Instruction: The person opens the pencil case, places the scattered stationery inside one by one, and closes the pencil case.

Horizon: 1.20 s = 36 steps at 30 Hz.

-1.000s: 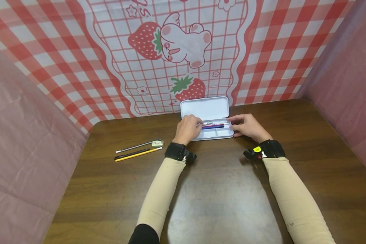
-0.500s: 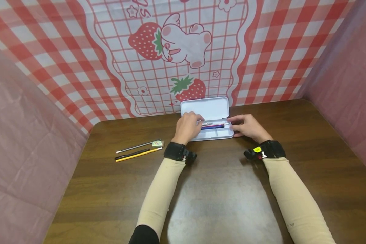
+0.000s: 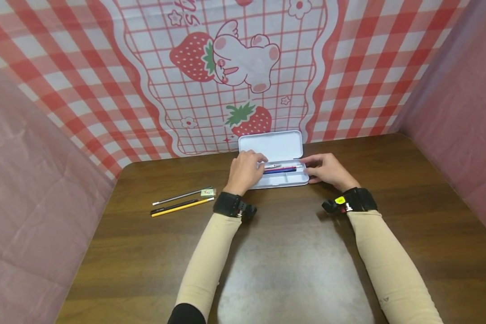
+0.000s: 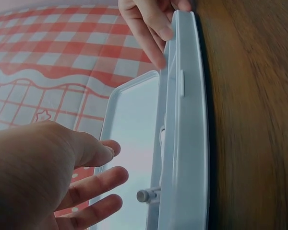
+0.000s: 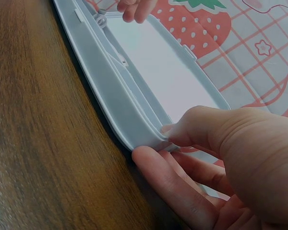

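A white pencil case (image 3: 297,178) stands on the table with its lid (image 3: 271,145) raised at the back. Blue and red pens (image 3: 281,170) lie in its long rear compartment, beside a silvery item. My left hand (image 3: 243,171) hovers over the case's left end, fingers apart and loosely bent, touching nothing that I can see. In the left wrist view, a grey-tipped rod end (image 4: 145,195) pokes above the rim close to those fingers. At the right end my right hand (image 5: 216,153) pinches the case's corner, thumb on the rim and fingers against the outside.
Left of the case lie a yellow pencil (image 3: 182,207), a black pen (image 3: 173,206), a grey pencil (image 3: 178,197) and a small eraser (image 3: 208,193). Behind the table (image 3: 291,252) hangs a red-and-white checked cloth (image 3: 372,67); pink cloth covers both sides.
My left hand has lifted slightly and drawn a little to the left, its fingers off the case's contents. The right hand keeps its hold on the corner. The head view has shifted slightly.
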Motion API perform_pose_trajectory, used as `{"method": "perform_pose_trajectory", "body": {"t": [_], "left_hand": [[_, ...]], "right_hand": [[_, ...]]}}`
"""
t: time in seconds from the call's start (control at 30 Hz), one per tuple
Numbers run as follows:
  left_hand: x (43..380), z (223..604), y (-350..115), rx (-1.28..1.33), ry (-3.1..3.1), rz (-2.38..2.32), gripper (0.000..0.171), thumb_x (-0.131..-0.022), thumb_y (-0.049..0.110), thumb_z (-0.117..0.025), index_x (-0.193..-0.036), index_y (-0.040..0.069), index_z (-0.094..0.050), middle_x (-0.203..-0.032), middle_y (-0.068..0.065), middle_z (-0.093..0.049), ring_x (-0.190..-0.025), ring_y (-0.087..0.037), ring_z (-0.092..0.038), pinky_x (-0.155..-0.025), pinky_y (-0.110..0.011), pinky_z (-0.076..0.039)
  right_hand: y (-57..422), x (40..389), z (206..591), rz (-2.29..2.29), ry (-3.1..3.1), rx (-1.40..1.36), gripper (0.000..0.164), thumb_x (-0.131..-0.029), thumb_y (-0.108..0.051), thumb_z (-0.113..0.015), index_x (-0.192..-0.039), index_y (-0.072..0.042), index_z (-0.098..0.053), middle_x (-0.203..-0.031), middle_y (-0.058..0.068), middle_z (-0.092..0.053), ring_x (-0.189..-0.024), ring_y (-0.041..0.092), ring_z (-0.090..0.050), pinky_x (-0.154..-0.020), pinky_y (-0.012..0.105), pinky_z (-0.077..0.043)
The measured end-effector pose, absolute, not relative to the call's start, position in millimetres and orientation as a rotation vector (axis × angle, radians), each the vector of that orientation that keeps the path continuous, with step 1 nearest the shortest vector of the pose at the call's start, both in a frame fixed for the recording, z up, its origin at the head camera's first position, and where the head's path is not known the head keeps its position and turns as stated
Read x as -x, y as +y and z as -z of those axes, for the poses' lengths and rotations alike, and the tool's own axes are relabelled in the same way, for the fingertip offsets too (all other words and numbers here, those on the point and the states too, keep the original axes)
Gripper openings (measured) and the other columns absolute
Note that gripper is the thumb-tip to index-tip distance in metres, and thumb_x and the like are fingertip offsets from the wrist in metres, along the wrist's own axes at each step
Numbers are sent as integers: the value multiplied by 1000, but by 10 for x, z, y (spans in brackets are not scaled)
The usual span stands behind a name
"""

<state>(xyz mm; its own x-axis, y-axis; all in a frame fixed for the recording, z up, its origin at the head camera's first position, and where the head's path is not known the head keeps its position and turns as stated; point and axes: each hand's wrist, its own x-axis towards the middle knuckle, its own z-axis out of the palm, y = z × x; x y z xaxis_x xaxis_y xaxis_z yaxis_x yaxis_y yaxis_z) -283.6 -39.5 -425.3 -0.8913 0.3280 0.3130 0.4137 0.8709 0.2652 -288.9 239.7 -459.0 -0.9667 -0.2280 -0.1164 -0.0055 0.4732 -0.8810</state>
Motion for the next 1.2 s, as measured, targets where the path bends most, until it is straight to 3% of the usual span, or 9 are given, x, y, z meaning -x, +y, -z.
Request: {"method": "perform_pose_trajectory", "body": {"t": [1.2], "left_hand": [[2688,4304,-915,598,-2779,440,22,-91,21,-65,-110,19,-77,-107,-5,-75,-96,-25,-62,-73,-42,-52]], "right_hand": [[2408,2917,4624,1497,2500,203,40,-92,-10,-70,-131,-7,-65,-132,21,-59,-85,28,-65,-65,28,-63]]}}
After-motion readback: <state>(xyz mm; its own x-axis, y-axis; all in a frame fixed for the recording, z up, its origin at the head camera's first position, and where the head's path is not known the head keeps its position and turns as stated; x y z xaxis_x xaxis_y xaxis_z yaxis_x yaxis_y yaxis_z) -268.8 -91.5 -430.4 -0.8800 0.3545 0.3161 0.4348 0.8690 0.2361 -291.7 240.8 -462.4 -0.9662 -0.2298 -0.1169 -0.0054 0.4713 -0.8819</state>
